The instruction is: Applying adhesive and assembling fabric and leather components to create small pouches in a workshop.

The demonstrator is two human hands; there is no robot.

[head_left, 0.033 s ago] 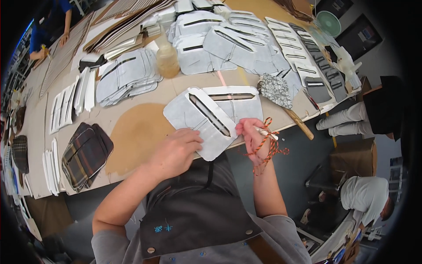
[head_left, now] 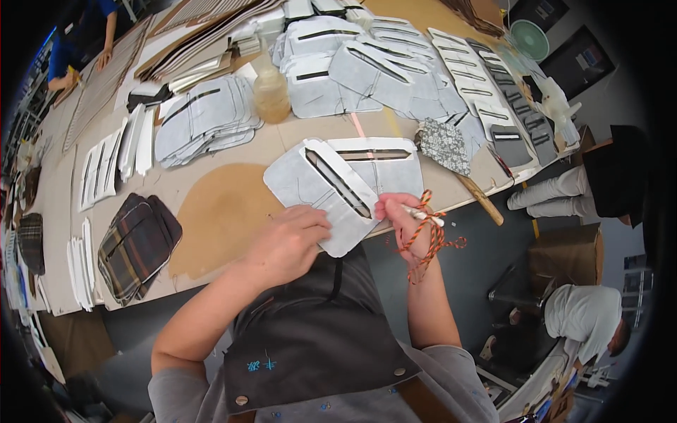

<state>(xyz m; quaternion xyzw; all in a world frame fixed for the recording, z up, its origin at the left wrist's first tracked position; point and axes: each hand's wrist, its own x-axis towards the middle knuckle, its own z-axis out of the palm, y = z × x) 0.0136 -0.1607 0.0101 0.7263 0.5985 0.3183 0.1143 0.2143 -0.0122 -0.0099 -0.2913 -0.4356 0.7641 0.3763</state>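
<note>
A light grey fabric panel (head_left: 331, 224) with a dark-edged slot lies tilted at the table's front edge, its lower corner overhanging. It overlaps a second grey panel (head_left: 398, 178) with a similar slot. My left hand (head_left: 300, 236) is closed on the top panel's lower left edge, fingers bent together, thumb hidden. By the slot's lower end, my right hand (head_left: 409, 222) pinches at the panel's right edge. A slim white tool (head_left: 431, 218) sits in that hand, its exact kind unclear. Orange-and-black cord (head_left: 441, 243) hangs from it in loops around my fingers and wrist.
Stacks of slotted grey panels (head_left: 204, 123) lie farther back beside a plastic bottle (head_left: 271, 99). Plaid pieces (head_left: 139, 247) are at the left. A patterned pad with a wooden handle (head_left: 479, 199) juts over the right edge. Other people work nearby.
Both hands have shifted very slightly, the left a little to the right. Their hold on the panel and the white tool looks the same.
</note>
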